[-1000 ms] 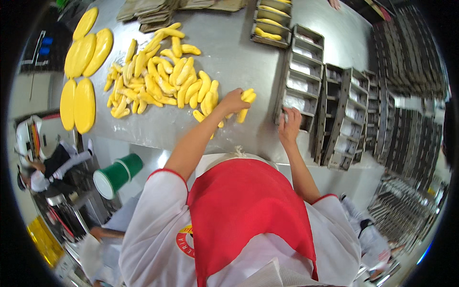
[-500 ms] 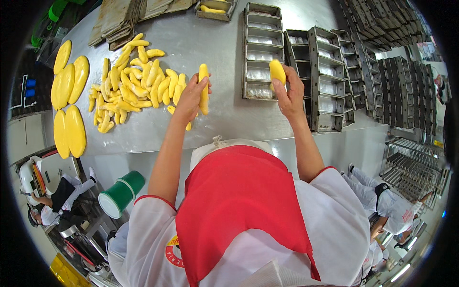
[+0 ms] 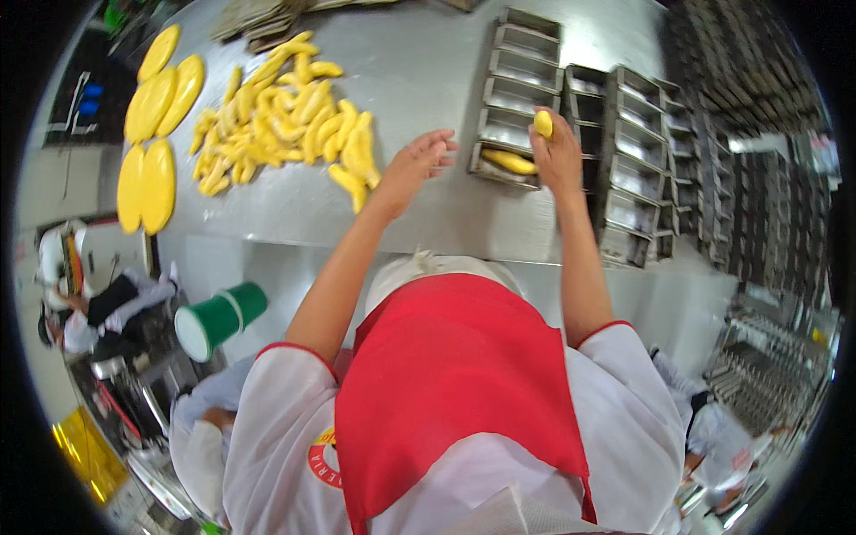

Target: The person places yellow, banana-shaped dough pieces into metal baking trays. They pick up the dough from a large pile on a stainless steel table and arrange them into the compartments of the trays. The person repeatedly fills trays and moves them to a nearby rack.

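Observation:
My left hand [image 3: 416, 171] is over the table, fingers apart and nothing in them, between the dough heap and the pan. My right hand [image 3: 559, 156] is closed round a yellow dough piece [image 3: 543, 123], one end of which shows above the fingers. It hovers by the right side of a long metal loaf pan strip [image 3: 487, 116] divided into several compartments. Another elongated dough roll [image 3: 508, 161] lies slantwise in the nearest compartment. Left of my hands, many small yellow dough pieces [image 3: 267, 129] are heaped on the steel table [image 3: 428, 80].
Large flat yellow dough ovals [image 3: 159, 183] lie at the table's left end. More pan strips [image 3: 635, 160] stand on the right, with tall stacks [image 3: 776, 214] beyond. Worn flat boards [image 3: 259, 20] lie at the back. A green bucket [image 3: 236, 308] and other people are below the table edge.
My left hand has let go of its dough roll and moved right; a roll now lies in the pan's nearest compartment. My right hand still holds its piece. The whole view has shifted.

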